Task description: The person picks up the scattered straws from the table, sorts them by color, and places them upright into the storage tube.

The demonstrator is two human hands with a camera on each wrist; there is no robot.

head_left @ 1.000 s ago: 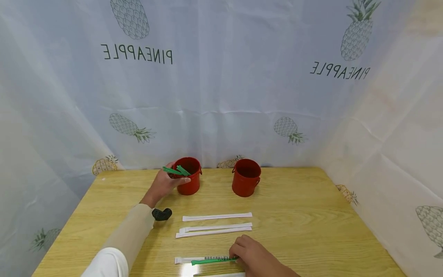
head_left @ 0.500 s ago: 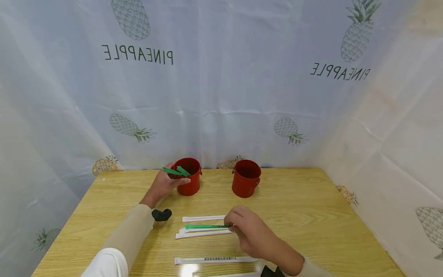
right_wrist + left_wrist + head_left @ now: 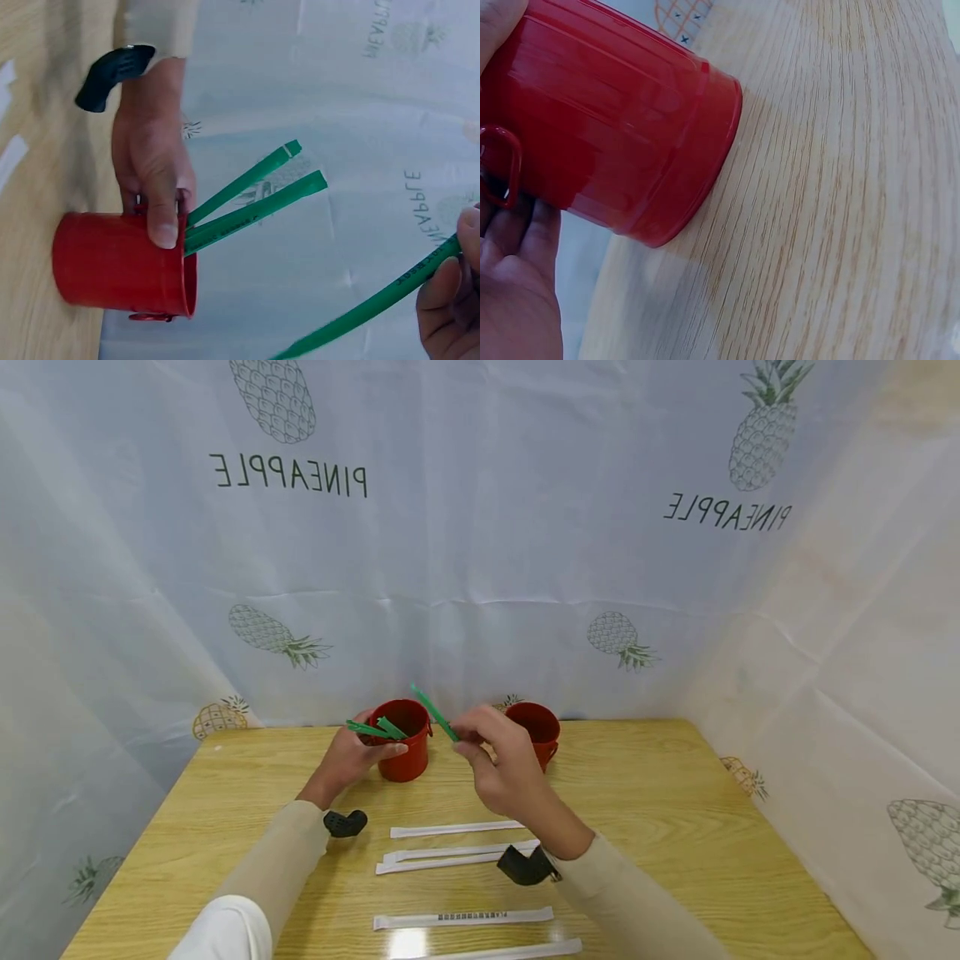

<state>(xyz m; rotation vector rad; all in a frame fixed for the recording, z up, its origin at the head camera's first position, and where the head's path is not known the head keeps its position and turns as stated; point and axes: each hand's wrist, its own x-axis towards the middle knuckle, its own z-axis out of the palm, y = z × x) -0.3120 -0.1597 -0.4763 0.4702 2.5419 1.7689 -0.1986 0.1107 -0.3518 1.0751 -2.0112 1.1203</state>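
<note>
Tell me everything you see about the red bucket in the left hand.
The red bucket is round and glossy, like painted metal, with small loop handles on its sides. It stands upright on the wooden table, left of a second red bucket. The left hand grips its outside, thumb near the rim. At least two green straws stick out over its edge.

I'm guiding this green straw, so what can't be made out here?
Head: the part of the right bucket behind the right grip.
Head: one end of the nearest white straw, cut off by the bottom edge.
Right wrist: lower ends of the green straws, hidden in the left bucket.
Left wrist: that bucket's mouth, cut off by the left edge.
</note>
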